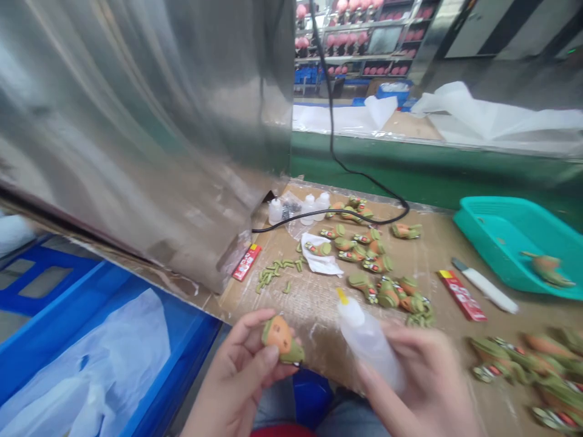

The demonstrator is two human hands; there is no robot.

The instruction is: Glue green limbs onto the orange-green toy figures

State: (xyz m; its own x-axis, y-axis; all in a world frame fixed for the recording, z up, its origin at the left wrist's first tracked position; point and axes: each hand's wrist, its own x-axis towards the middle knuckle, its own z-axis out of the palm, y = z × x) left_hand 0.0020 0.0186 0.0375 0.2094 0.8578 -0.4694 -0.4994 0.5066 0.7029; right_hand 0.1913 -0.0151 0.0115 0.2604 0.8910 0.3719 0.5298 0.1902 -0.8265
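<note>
Between the thumb and fingers of my left hand is a small green and orange toy figure, its orange side with two dark marks facing up. My right hand, blurred, is wrapped round a translucent squeeze bottle with a yellow tip, which tilts up and to the left. The tip and the figure are apart. Beyond the hands, several similar green and orange figures lie on the cardboard tabletop. One figure rests on a white cloth. Small green pieces are scattered left of the cloth.
A metal housing rises at left, above a blue crate with white sheeting. A black cable crosses the table near more bottles. Right lie a red box, a white-handled knife, more figures and a teal basket.
</note>
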